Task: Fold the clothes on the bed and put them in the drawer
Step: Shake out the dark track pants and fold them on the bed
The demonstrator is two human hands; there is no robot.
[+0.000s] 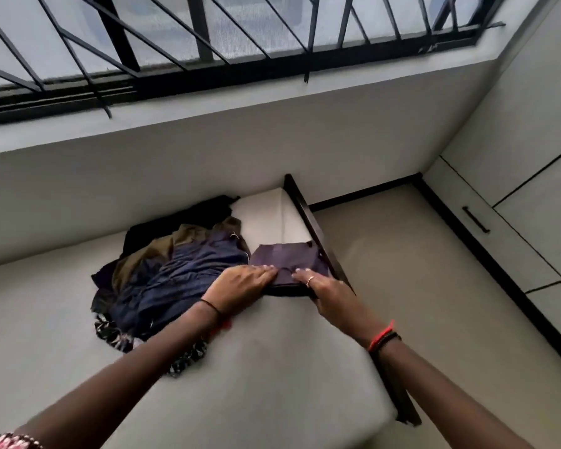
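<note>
Clothes: one dark purple garment point(284, 259) lay folded into a flat rectangle on the pale mattress point(272, 367), close to the mattress edge and against the dark bed frame point(311, 218). Unfolded pile of clothes point(175, 273) sat at 9 o'clock of it, touching its near corner: navy fabric on top, olive and black pieces behind at 11 o'clock, a black-and-white patterned piece at the 6 o'clock end.

Left hand point(240, 285) rested palm down on the 7 o'clock corner of the folded garment, fingers straight and pressed together, tips on the cloth. Black band point(212, 307) on that wrist.

Right hand point(324, 286) rested palm down on the 5 o'clock edge, fingers straight and close together, flat on the cloth; thumb position could not be told. Ring point(310, 280) on one finger; red and black bands point(382, 337) on the wrist.

Fingertips of the two hands lay near each other, not touching.

Cabinet fronts point(531, 196) stood at 3 o'clock across the floor, one with a black handle point(475, 219). Barred window point(208, 43) ran along 12 o'clock.
</note>
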